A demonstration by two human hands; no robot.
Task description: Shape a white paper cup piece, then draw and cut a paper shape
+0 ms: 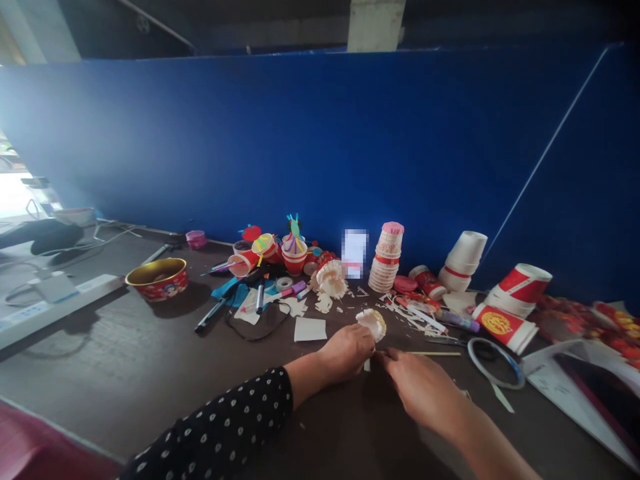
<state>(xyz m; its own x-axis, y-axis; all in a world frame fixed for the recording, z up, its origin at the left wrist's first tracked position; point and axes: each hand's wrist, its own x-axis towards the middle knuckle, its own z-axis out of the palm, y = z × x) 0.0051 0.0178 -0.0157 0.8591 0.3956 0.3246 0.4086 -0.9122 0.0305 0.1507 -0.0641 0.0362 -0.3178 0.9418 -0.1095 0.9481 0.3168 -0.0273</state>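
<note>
My left hand [347, 350] is closed, its fingers pinched low over the table. A small white paper strip [367, 365] pokes out by its fingertips; whether it is gripped there is hidden. Just beyond those fingers, a fluffy, frilled white paper piece [371, 325] with a yellowish edge faces up. Close on the right, my right hand [413, 380] has its fingers pressed together, their tips almost meeting the left ones. What they pinch cannot be made out. A thin pale stick [440, 353] reaches out rightward behind the right hand. Left of my hands lies a white paper rectangle [310, 329].
Stacked paper cups [384, 267] stand near the blue partition [300, 147]. Markers [260, 297], paper scraps and decorated cups [294, 257] crowd the back. A red bowl [157, 283] and power strip [60, 307] are left; a tape ring [495, 363] and white tray [565, 380] right.
</note>
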